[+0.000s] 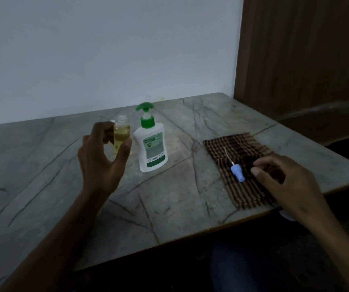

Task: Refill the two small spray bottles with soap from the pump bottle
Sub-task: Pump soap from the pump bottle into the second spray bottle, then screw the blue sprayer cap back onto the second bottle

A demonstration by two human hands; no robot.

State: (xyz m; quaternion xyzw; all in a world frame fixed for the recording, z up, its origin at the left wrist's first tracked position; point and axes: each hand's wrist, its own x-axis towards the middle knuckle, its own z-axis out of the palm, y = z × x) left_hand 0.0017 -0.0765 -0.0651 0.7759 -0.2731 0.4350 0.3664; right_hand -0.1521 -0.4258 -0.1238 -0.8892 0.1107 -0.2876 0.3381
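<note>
Spray bottle [122,134], small, clear, uncapped: stands upright with its threaded neck bare, holding yellow liquid to roughly shoulder level. Position: on or just above the table, just left of the pump bottle; its base is hidden behind the hand. Left hand [104,152]: raised in front of the bottle, thumb and fingers curved in a wide C around it; thumb tip is at the bottle's right side, fingers at its left. Whether the fingers actually press the bottle cannot be told.

Pump bottle [151,145]: white body, green collar and green pump head, green label. Upright on the marble-patterned table [169,197], near its middle.

Spray cap [237,172]: blue nozzle with a thin white dip tube, lying on its side on the checked brown cloth [239,192] at the table's right edge.

Right hand [283,182]: rests over the cloth, just right of the spray cap, fingers loosely curled, thumb extended toward the cap but apart from it. It holds nothing visible.

Backdrop: pale wall [106,49]; dark wooden panel [306,55] at right.
</note>
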